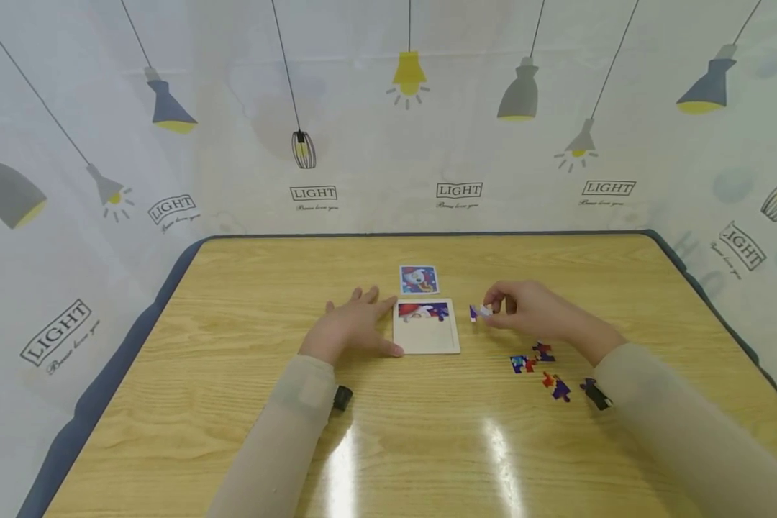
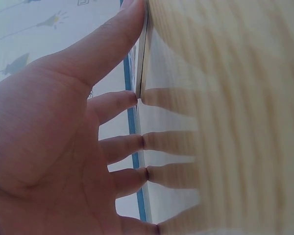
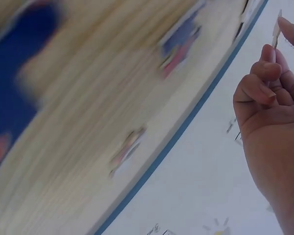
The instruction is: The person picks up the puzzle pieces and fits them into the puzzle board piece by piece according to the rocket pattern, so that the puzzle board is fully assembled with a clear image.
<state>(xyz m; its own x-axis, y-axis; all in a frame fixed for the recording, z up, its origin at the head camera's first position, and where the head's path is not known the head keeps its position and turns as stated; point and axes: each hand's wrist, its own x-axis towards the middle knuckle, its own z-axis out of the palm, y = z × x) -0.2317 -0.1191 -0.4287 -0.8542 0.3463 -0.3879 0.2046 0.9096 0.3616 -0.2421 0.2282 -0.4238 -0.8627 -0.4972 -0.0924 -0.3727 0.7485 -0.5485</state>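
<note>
A white puzzle tray (image 1: 426, 338) lies on the table with joined pieces (image 1: 421, 311) along its top. My left hand (image 1: 356, 327) rests at the tray's left side, fingers spread and thumb at the lower left corner. In the left wrist view, the fingertips of the left hand (image 2: 54, 132) touch the tabletop. My right hand (image 1: 521, 311), right of the tray, pinches a puzzle piece (image 1: 485, 311) between thumb and forefinger. In the right wrist view the piece (image 3: 277, 30) is seen nearly edge-on above the right hand (image 3: 274, 107).
Several loose puzzle pieces (image 1: 523, 363) lie right of the tray, below the right forearm. A square picture card (image 1: 419, 280) with a cartoon figure lies just beyond the tray. The wooden table (image 1: 233, 403) meets a white curtain (image 1: 369, 208) printed with lamps.
</note>
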